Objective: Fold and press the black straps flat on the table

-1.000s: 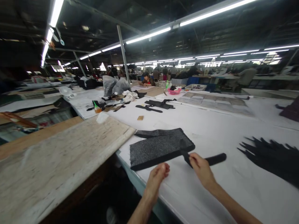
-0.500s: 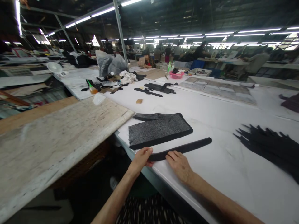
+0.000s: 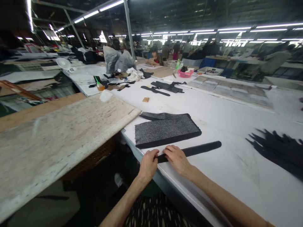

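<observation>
A long black fabric strip (image 3: pixel 201 148) lies near the front edge of the white table (image 3: pixel 227 176). Its near end is pinched by my left hand (image 3: pixel 149 162), thumb and fingers closed at the table edge. Close beside it, my right hand (image 3: pixel 176 159) has its fingers bent down onto the same strip; whether they grip it or only press it, I cannot tell. Just beyond the strip is a stack of dark grey speckled fabric pieces (image 3: pixel 165 129) with black edges.
A worn pale board (image 3: pixel 59 142) juts in from the left. Black fabric strips (image 3: pixel 279 151) fan out at right. Farther back are a small tan block (image 3: pixel 145 99), a glue bottle (image 3: pixel 99 85), black scraps (image 3: pixel 165 86), a pink basket (image 3: pixel 185 73) and grey plastic bags (image 3: pixel 120 61).
My right hand has slid left along the strip, closer to my left hand. The left hand's fingers have turned more over the strip's end. The whole view has shifted slightly.
</observation>
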A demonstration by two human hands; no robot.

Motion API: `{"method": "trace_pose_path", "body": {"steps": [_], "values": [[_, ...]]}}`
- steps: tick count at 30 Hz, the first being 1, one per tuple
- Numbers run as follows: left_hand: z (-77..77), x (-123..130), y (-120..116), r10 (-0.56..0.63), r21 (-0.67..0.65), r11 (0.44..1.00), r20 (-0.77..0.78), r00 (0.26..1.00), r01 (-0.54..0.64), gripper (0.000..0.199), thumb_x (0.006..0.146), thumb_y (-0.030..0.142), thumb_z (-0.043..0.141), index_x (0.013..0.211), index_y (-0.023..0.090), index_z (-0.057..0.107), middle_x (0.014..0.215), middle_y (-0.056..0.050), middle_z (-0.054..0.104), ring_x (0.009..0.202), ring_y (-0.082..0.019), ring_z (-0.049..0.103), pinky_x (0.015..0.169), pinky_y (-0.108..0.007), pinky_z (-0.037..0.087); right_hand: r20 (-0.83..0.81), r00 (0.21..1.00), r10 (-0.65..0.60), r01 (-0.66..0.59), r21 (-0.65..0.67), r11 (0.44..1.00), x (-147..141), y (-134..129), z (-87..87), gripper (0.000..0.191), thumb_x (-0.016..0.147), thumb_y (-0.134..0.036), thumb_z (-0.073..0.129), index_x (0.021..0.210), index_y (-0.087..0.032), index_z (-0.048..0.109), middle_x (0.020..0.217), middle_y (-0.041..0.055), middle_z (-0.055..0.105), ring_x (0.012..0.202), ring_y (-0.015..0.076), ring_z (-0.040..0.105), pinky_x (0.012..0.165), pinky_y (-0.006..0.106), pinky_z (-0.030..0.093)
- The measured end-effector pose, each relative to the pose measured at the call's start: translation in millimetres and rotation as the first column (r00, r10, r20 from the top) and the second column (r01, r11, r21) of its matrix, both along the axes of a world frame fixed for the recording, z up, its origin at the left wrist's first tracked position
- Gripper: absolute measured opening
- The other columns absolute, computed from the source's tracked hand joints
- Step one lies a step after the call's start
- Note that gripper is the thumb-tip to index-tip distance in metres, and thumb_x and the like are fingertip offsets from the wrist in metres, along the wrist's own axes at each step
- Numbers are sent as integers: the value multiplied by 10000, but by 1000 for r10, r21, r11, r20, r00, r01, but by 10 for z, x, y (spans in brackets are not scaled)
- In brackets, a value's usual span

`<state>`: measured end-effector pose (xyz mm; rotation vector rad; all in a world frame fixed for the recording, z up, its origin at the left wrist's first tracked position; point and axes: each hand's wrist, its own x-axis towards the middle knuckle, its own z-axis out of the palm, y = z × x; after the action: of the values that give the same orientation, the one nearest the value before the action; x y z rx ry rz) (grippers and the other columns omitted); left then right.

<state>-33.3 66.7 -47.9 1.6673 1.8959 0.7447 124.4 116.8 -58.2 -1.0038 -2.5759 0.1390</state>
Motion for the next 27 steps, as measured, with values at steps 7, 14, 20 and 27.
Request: {"method": "trace_pose_path", "body": {"steps": [7, 14, 20, 27], "values": [[8, -65, -88, -69, 111, 989, -231, 971, 96, 282, 811, 21, 426, 912, 159, 651, 872, -52, 623, 881, -195, 533, 816, -318, 452, -9, 999, 32, -31, 99, 995, -29, 10, -120, 146, 860, -110, 523, 766, -176, 613, 772, 21, 549, 757, 164, 470, 678, 292, 380], [-64, -147, -154, -97, 181, 965, -420, 902, 188, 263, 844, 44, 419, 831, 183, 642, 805, -37, 592, 802, -185, 509, 724, -296, 459, 15, 987, 161, -161, 176, 971, 40, -8, -101, 143, 879, -113, 484, 843, -156, 615, 796, 38, 537, 757, 169, 445, 707, 300, 378], [-155, -201, -208, -207, 222, 903, -527, 824, 368, 214, 825, 21, 441, 870, 149, 606, 854, -54, 582, 820, -201, 492, 772, -331, 467, 67, 968, 241, -250, 226, 942, 92, 15, -102, 146, 885, -111, 469, 854, -140, 608, 807, 43, 538, 758, 171, 440, 701, 297, 384], [-100, -245, -209, -316, 115, 878, -590, 743, 464, 239, 811, 17, 417, 922, 157, 575, 900, -65, 552, 867, -223, 479, 797, -371, 467, 192, 937, 291, -336, 274, 901, 112, 35, -51, 166, 869, -68, 448, 828, -134, 596, 800, 46, 532, 736, 172, 440, 657, 303, 380]]}}
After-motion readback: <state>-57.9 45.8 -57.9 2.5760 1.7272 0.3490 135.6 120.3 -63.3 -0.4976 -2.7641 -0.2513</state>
